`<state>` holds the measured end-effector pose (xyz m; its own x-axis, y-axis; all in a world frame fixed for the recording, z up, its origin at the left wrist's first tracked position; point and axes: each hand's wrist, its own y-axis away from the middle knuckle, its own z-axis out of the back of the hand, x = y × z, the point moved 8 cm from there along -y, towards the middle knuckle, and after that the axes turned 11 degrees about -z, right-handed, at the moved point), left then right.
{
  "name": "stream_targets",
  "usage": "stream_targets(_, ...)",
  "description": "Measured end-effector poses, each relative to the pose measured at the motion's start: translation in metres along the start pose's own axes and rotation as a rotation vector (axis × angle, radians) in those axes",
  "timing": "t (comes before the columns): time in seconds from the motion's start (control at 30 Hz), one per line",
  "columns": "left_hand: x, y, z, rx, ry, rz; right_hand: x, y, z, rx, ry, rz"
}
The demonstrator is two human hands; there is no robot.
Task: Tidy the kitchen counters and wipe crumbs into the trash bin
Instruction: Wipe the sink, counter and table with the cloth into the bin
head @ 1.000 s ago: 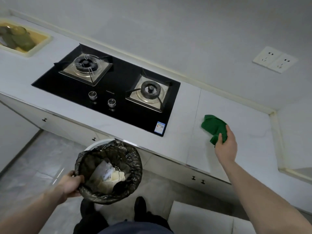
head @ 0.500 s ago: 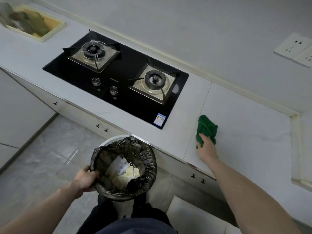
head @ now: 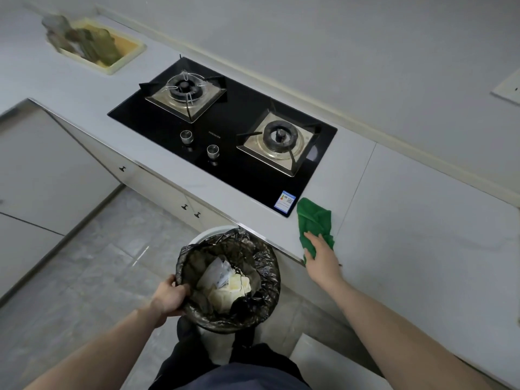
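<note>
A person's right hand point(head: 320, 256) presses flat, fingers extended, on a green cloth point(head: 313, 222) at the front edge of a white worktop point(head: 422, 220). The left hand point(head: 168, 296) grips the near rim of a trash bin point(head: 267, 277) lined with a black plastic bag, fingers curled over the edge, holding the bin below the worktop's metal-trimmed lip. The bin sits to the left of the cloth and lower, its far rim tucked close under the worktop edge; crumpled white paper and pale scraps point(head: 228, 285) lie inside it.

The cloth's far corner lies just beside the front right corner of a black glass gas hob point(head: 239, 175) set into the worktop. A blue-and-white label point(head: 285, 200) on that corner carries a coloured scale and a QR code; its text is too small to read. Faint lettering between the two round control knobs point(head: 212, 150) is likewise illegible. Two burners sit on steel plates, one at the hob's far left point(head: 184, 92) and one at the right point(head: 280, 140).

Farther left, a yellowish sink point(head: 123, 63) holds blurred greenish items. White cabinet doors with small dark handles point(head: 184, 206) run beneath the worktop, above a grey tiled floor point(head: 98, 263). A wall socket plate point(head: 508, 88) shows at the right edge of the pale wall.
</note>
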<state>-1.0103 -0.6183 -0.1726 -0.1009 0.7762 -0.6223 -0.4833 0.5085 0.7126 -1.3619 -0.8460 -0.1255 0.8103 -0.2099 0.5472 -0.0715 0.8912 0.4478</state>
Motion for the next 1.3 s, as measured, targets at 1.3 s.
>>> stream_targets(1.3, -0.013, -0.003, 0.004, -0.017, -0.067, 0.031, -0.044, -0.101, 0.2, -0.542, -0.13, -0.163)
